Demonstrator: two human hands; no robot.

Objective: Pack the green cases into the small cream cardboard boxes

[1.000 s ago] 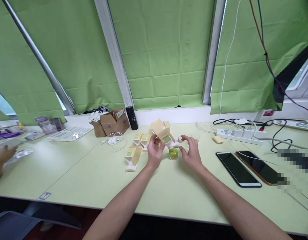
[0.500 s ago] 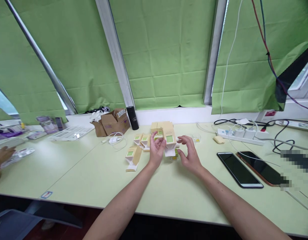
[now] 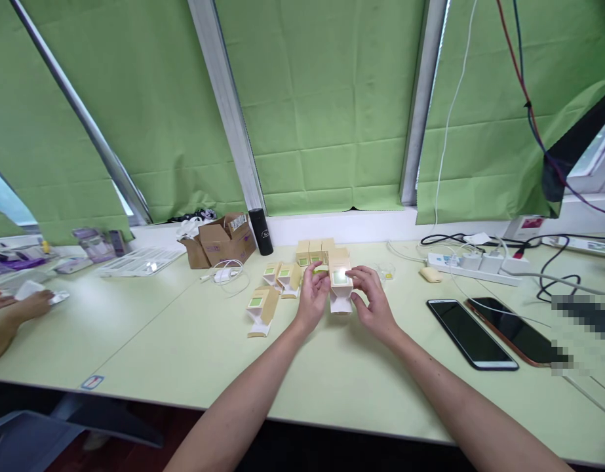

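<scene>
A small tan cardboard box point(image 3: 339, 261) with a light window and a white flap hanging open at its near end is between my hands. My left hand point(image 3: 313, 298) grips its left side. Against its right side, the fingers of my right hand point(image 3: 375, 303) curl in, fingertips on the window edge and thumb near the flap. Left of my hands lies a similar box point(image 3: 267, 305) with its flap open, and two more open boxes point(image 3: 288, 278) sit just behind it. Further back, several tan boxes point(image 3: 314, 247) stand in a row, partly hidden by the held one.
Two phones point(image 3: 472, 334) lie on the right, near a power strip point(image 3: 469, 265) with cables. A clear round plastic piece point(image 3: 386, 271) sits behind my right hand. At the back left are a brown carton point(image 3: 227, 239) and a black cylinder point(image 3: 261, 232). Another person's hand point(image 3: 34, 306) works far left.
The box has moved slightly right and down. My right hand, apart from it before, has closed in on its right side. The other person's hands have shifted and now handle something white.
</scene>
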